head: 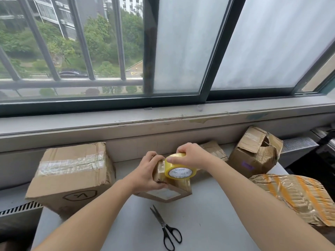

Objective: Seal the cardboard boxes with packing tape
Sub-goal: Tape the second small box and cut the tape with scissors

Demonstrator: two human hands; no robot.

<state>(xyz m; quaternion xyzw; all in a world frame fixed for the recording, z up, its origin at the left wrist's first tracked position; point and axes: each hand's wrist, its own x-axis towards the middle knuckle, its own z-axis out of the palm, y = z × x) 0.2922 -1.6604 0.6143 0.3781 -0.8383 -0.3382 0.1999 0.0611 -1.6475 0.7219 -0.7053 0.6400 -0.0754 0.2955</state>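
Note:
A small cardboard box [170,193] stands at the middle of the white table [208,223]. My left hand [147,173] grips its upper left side, fingers curled over the top edge. My right hand [190,154] holds a yellowish roll of packing tape [179,169] from above, pressed against the top of that box. A clear strip of tape runs down the box's near right face. The roll's white core label faces me.
Black-handled scissors [167,230] lie shut on the table in front of the small box. A large taped box [72,176] sits at left, a torn box [255,152] at back right, a crumpled yellow-striped parcel [293,194] at right. The window sill wall [163,131] runs behind.

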